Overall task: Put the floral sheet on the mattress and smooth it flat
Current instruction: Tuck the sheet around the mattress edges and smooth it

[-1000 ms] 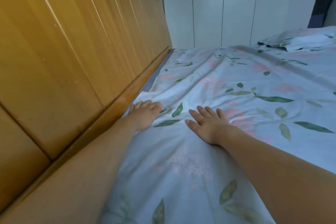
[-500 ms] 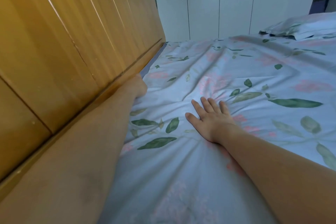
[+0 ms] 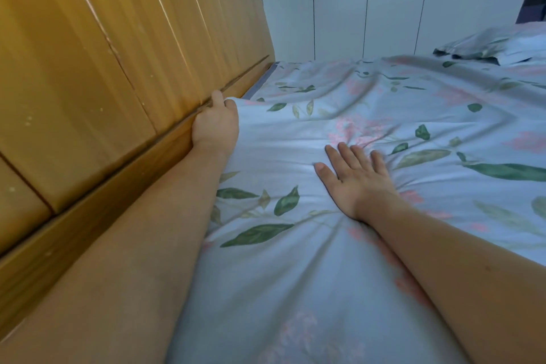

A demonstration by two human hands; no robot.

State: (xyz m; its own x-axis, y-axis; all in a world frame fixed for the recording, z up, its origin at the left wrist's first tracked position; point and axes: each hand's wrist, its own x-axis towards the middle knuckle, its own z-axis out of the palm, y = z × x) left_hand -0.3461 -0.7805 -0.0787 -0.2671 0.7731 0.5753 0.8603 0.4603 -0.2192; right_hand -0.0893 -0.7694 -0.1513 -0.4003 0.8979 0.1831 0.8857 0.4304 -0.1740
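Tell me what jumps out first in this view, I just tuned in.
The pale blue floral sheet fills the bed, still creased around the right hand, which presses flat on it mid-frame. At its left edge the left hand grips the sheet beside the slanted wooden headboard. A matching floral pillow lies far right.

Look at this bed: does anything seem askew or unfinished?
Yes. The floral sheet is creased around the right hand, and near the headboard a grey strip remains uncovered beyond the left hand.
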